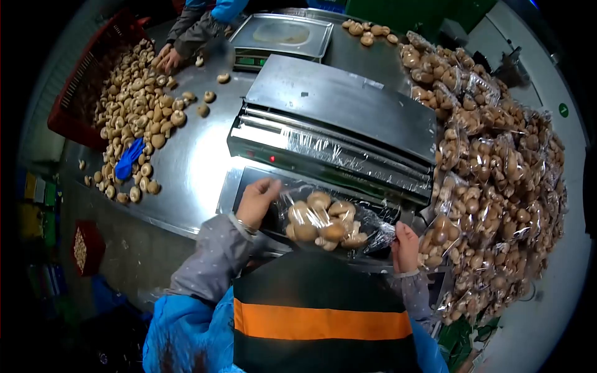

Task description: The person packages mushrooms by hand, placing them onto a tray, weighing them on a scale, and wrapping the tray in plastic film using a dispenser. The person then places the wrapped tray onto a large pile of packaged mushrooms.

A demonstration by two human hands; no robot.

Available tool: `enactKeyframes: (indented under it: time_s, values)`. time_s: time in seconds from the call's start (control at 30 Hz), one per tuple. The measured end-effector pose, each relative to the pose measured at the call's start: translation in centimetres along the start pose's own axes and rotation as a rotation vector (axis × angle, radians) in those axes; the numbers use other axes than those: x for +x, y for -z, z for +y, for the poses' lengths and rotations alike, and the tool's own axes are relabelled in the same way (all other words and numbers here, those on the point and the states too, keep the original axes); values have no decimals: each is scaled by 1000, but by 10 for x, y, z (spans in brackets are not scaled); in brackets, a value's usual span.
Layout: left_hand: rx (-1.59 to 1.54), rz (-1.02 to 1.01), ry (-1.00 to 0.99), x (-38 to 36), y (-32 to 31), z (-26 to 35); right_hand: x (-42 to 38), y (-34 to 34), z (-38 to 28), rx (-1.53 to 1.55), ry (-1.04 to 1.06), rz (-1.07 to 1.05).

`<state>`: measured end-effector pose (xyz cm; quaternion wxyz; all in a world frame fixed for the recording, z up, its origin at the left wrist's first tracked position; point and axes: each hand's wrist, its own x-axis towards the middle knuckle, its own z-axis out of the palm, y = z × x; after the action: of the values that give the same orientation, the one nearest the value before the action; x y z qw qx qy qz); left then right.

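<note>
A clear film-wrapped pack of brown mushrooms (323, 221) lies in front of me, just below the wrapping machine (329, 130). At its left end, my left hand (257, 202) pinches the edge of the plastic film. My right hand (405, 247) is closed on the gathered, twisted film (382, 235) at the pack's right end. Between the two hands the film is drawn over the mushrooms. Shiny film also covers the machine's front rollers, and a small red light glows on its front panel.
Many wrapped mushroom packs (497, 186) are heaped at the right. Loose mushrooms (134, 99) spill from a red crate (74, 105) at the left, with a blue glove (129, 159) on them. Another person's hands (168, 59) touch that pile. A scale (283, 37) stands behind the machine.
</note>
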<state>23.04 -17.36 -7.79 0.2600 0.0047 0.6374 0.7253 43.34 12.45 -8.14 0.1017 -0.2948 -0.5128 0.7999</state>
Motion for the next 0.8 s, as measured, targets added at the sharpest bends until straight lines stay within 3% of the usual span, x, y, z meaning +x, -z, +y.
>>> enactKeyframes:
  time_s: [0.03,0.13,0.2,0.27,0.3,0.4,0.43,0.47,0.53,0.6,0.63,0.7,0.77,0.8]
  values:
    - [-53,107,-40,1,-4,-12,-7,-22,-4,24,-6,136]
    - [-43,333,-42,-10,-19,-9,-18,-26,9,264,-9,182]
    - [39,398,-69,-9,-7,-18,-21,-29,9,166,-20,267]
    - [225,409,-233,-12,11,-24,-26,-20,7,36,-34,317]
    - [379,444,-290,-15,20,-29,-20,-3,16,-141,53,357]
    - [1053,509,-569,-9,21,-33,3,-1,26,-1401,706,597]
    - [1310,517,-680,-5,14,-31,9,-15,25,-1578,603,649]
    - [1386,461,-656,1,1,-28,14,-31,23,-1655,669,622]
    - [1411,313,-715,19,-26,-25,24,-50,29,-1526,863,358]
    - [1162,141,-759,22,-43,-11,18,-71,26,-1370,613,275]
    - [1071,100,-671,19,-48,-13,17,-78,23,-1148,472,94]
    - [-17,-428,-325,-3,-67,-15,5,-90,15,-331,54,-585]
    - [-119,-796,3,-22,-79,-16,-19,-104,-1,175,-254,-1074]
    - [144,-882,-329,-28,-82,11,-27,-110,-4,208,-293,-1164]
